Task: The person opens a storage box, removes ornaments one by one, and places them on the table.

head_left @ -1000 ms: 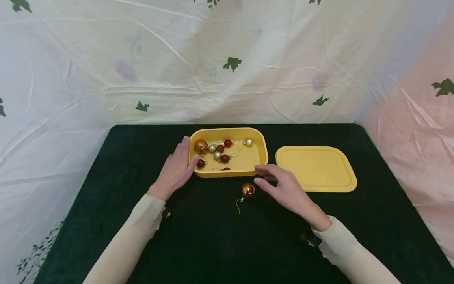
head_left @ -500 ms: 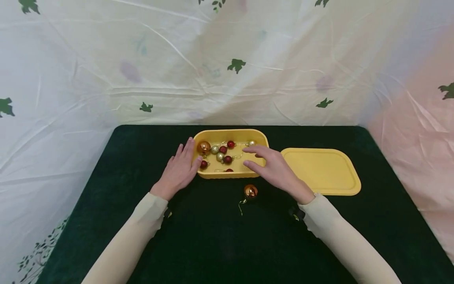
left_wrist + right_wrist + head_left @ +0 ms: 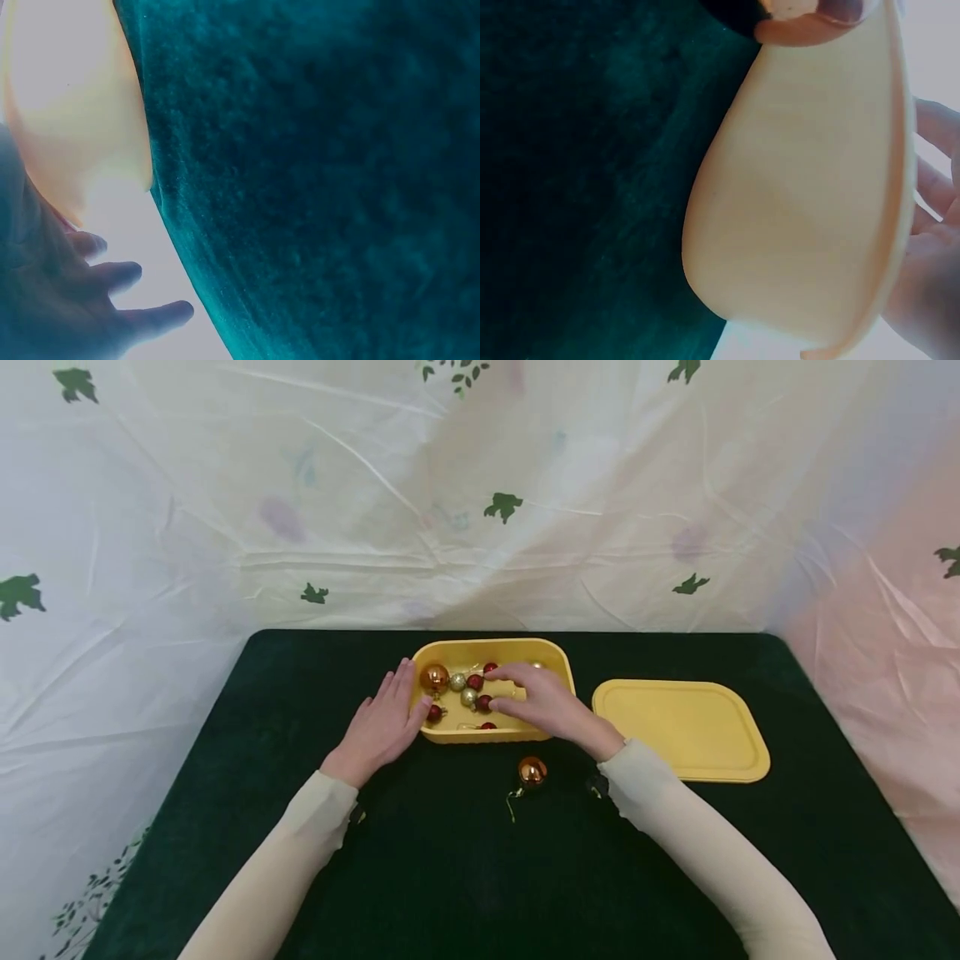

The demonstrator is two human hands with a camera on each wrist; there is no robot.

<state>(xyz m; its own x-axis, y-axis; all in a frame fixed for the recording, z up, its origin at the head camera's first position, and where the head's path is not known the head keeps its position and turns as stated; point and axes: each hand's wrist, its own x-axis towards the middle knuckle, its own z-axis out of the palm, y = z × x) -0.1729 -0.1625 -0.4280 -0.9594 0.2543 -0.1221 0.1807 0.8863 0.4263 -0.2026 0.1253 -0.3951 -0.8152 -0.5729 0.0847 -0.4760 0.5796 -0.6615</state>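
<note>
A yellow open box (image 3: 495,737) stands near the back of the table, with small red, gold and large copper Christmas baubles inside. Against its left end rests my left hand (image 3: 378,722), fingers straight, thumb at the rim; the left wrist view shows those fingers (image 3: 157,315) spread beside the box wall (image 3: 82,112). My right hand (image 3: 543,702) is over the box's right half, thumb and forefinger apart, their tips right by a dark red bauble (image 3: 484,703). In the right wrist view the box wall (image 3: 787,187) hides part of that hand (image 3: 930,255).
A copper bauble (image 3: 532,771) with a gold hook lies on the dark green cloth (image 3: 465,868) just in front of the box. To the right lies a flat yellow lid (image 3: 682,731). A patterned white curtain (image 3: 375,527) hangs behind the table.
My right hand has moved left from the box's front right corner to above the baubles inside. The left hand stays at the box's left end. The head view has shifted slightly.
</note>
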